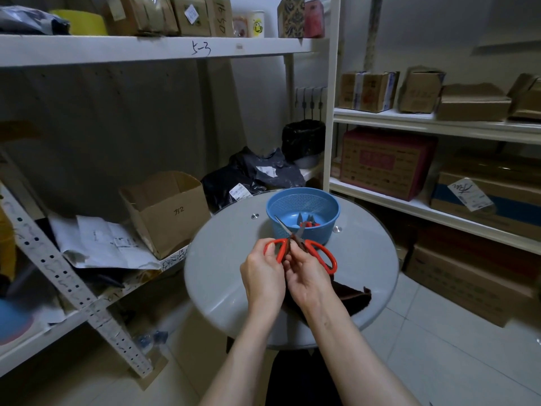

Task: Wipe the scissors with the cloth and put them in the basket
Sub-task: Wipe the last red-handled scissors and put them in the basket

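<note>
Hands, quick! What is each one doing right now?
Left hand: holds the scissors by a red handle.
Right hand: holds the cloth against the scissors.

The left hand (263, 276) and right hand (307, 281) are bare, and so are the 2 arms. Dark clothes (292, 379) show down below.

Both bare forearms reach forward and converge until the hands sit side by side, close together. The left hand (263, 273) curls its fingers round one handle of the scissors (320, 251). The right hand (308, 281) pinches the cloth (352, 297) against them near the pivot.
</note>
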